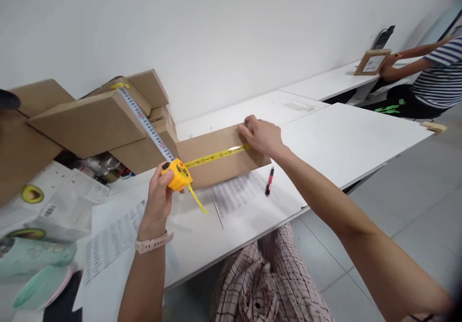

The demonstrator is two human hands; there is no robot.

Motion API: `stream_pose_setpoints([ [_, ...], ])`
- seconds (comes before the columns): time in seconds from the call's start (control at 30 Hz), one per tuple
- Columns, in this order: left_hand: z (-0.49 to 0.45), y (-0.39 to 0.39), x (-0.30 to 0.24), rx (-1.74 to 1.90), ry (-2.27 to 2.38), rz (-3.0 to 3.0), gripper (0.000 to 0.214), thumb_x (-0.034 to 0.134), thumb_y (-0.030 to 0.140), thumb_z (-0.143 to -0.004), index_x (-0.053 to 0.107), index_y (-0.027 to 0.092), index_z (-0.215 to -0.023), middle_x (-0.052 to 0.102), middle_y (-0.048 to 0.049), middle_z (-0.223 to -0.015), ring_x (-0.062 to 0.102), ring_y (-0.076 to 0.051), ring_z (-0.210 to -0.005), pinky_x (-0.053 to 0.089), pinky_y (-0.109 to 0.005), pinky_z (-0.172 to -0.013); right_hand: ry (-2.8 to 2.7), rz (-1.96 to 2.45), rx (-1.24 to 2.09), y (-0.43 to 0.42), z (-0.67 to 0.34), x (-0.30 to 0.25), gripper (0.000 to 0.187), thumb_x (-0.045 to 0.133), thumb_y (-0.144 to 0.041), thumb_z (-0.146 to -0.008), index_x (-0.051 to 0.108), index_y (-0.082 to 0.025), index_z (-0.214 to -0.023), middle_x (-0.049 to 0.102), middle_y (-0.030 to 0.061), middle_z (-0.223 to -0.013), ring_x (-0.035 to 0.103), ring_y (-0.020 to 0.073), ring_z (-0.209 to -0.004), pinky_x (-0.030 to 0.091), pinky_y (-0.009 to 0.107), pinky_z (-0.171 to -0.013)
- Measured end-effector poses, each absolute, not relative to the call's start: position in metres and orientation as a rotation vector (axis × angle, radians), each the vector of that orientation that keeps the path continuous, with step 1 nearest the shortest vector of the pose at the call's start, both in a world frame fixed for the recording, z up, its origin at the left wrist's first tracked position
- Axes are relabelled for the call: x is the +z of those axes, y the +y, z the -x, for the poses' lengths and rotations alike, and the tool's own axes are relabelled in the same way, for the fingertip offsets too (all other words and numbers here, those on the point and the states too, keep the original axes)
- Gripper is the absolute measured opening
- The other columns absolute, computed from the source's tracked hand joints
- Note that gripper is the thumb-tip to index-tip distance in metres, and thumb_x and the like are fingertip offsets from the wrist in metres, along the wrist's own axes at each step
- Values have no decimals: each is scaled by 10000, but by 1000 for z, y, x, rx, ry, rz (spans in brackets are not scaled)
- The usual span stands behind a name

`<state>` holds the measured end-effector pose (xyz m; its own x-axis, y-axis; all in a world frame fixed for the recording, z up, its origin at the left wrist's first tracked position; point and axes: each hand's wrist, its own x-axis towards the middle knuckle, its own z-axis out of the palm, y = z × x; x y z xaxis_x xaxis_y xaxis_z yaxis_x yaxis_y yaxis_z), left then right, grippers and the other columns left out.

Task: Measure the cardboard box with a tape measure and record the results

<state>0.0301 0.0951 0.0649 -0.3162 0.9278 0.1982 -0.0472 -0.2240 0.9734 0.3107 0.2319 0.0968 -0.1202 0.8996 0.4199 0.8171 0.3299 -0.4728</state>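
My left hand (pixel 161 195) is closed around a yellow tape measure case (pixel 177 173) at the near left end of a flat cardboard box (pixel 220 168) on the white table (pixel 335 144). A yellow tape blade (pixel 216 156) runs from the case across the box top to my right hand (pixel 262 136), whose fingers press the blade's end down at the box's far right edge. A second stretch of white numbered tape (pixel 144 120) leads up from the case over a stacked cardboard box (pixel 90 120) at the left.
Printed sheets (pixel 238 197) and a red-and-black pen (pixel 269 181) lie near the front edge. Cardboard boxes, white packages and mint-green items crowd the left. Another person in a striped shirt (pixel 438 79) sits at the far right desk by a wooden frame (pixel 372 63).
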Motion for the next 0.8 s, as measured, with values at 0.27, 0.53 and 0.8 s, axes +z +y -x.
stream_pose_setpoints([
  [0.27,-61,74,51,1770,1330,-1239,543,847,436,-675,620,227,-1122,678,-69,-1163,680,-203,-867,573,-255,-624,-2053,1014,38,269,-289,74,321,330,-251,-1017,646,-219,-1064,728,105,-1151,603,272,-1118,347,479,-1107],
  [0.53,-156,50,-10,1211,1102,-1130,571,839,519,-709,601,211,-1126,640,-48,-1006,591,-169,-832,520,-248,-708,-2000,1065,175,288,-278,81,395,290,-355,-1051,600,-230,-840,742,67,-979,615,246,-980,353,422,-1057],
  [0.8,-177,45,-29,1128,995,-1003,519,805,498,-753,557,213,-1108,619,-47,-1018,556,-145,-805,522,-262,-718,-1934,1139,170,289,-268,83,450,286,-505,-1051,498,-244,-752,712,57,-916,605,261,-997,351,442,-1051],
])
